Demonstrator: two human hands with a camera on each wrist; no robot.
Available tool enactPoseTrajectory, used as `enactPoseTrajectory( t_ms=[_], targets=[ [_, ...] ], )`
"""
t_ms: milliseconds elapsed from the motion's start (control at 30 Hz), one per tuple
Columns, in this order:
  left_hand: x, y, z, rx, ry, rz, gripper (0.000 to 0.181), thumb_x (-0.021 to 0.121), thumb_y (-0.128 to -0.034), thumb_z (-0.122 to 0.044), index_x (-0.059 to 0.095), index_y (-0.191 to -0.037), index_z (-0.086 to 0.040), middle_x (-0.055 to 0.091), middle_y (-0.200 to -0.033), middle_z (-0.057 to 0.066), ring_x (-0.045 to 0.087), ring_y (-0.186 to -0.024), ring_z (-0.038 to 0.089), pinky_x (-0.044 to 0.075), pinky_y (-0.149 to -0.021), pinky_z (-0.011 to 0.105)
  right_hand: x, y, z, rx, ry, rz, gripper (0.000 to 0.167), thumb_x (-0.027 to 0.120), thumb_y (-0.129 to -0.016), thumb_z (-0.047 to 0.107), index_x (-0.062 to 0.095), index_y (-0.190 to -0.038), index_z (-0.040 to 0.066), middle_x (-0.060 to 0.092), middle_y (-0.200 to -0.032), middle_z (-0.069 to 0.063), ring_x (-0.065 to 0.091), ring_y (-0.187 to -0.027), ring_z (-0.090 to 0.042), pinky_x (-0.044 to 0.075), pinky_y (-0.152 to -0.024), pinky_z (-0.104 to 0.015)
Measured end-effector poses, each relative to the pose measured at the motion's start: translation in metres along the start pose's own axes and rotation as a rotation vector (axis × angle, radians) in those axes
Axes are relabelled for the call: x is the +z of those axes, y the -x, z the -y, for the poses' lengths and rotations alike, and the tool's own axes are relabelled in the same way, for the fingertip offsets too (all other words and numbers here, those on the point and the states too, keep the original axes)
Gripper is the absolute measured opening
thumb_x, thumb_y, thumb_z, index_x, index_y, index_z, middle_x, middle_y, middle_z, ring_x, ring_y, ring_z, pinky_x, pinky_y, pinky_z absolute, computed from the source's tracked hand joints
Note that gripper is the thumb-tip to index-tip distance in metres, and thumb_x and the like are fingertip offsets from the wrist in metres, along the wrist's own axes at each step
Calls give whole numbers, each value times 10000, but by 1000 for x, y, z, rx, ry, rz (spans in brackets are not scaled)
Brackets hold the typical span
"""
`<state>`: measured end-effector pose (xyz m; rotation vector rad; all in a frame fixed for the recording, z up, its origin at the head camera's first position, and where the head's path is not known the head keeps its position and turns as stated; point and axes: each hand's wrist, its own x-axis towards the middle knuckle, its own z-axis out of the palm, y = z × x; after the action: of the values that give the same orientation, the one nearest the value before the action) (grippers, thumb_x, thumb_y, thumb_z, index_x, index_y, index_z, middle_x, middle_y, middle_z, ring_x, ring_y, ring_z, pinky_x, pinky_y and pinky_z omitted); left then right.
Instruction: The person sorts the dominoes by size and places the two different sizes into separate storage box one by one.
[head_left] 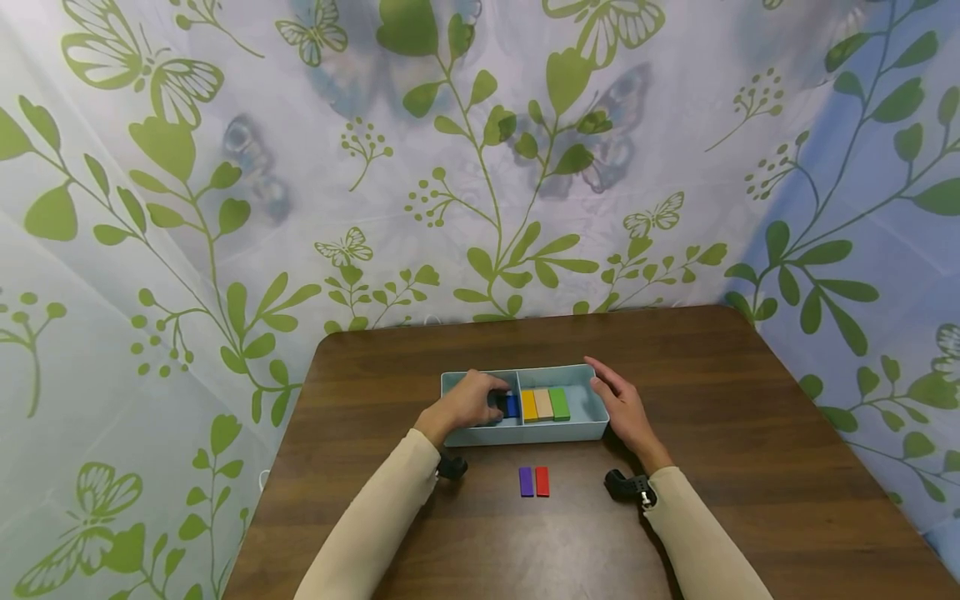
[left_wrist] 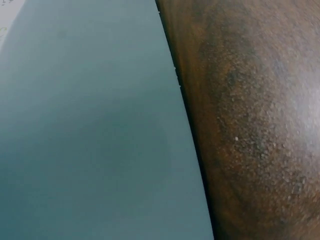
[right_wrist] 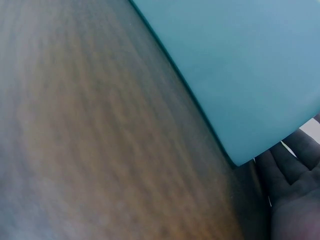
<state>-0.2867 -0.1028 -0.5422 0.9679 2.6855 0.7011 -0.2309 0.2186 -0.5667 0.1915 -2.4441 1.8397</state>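
Observation:
A light blue two-compartment box (head_left: 566,432) sits on the table. My left hand (head_left: 467,402) reaches into its left compartment, thumb and fingers curled about a black block (head_left: 502,406); the hand partly hides this block. Beside it, against the divider, lies a blue block (head_left: 512,406). In the right compartment a yellow block (head_left: 529,406), a beige block (head_left: 543,404) and a green block (head_left: 559,404) lie side by side. My right hand (head_left: 626,414) rests along the box's right end with its fingers extended. In the right wrist view those fingers (right_wrist: 287,165) lie against the end wall.
In front of the box, a purple block (head_left: 527,482) and a red block (head_left: 542,482) lie parallel on the brown wooden table (head_left: 360,367). A curtain (head_left: 420,250) with leaves and butterflies hangs behind the table. Each wrist wears a black camera (head_left: 626,486).

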Motion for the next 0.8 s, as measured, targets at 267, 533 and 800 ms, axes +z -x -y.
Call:
enactPoseTrajectory(
  t_ms=[267, 533, 800],
  targets=[
    [-5, 5, -11, -27, 23, 5, 496, 843, -984, -206, 714, -1442, -67, 736, -1439, 101, 703, -1297, 248, 551, -1160, 439, 0, 0, -2, 12, -9, 3, 484, 524, -1162, 164, 505, -1633, 54, 441, -1715, -219, 372, -1612, -432, 256, -1309, -687],
    [-5, 12, -18, 45, 41, -60, 492, 823, -1001, -236, 709, -1448, -66, 751, -1415, 98, 720, -1290, 254, 581, -1120, 434, -1, 0, -3, 5, -7, 1, 482, 528, -1161, 161, 510, -1631, 60, 451, -1710, -217, 384, -1607, -426, 269, -1304, -686],
    [-10, 27, -28, 103, 70, -129, 482, 821, -1002, -225, 710, -1436, -47, 753, -1409, 125, 724, -1299, 304, 586, -1107, 501, -1, -1, -3, 3, -19, 3, 483, 533, -1161, 171, 512, -1628, 54, 457, -1709, -205, 384, -1611, -411, 271, -1308, -673]
  ],
)
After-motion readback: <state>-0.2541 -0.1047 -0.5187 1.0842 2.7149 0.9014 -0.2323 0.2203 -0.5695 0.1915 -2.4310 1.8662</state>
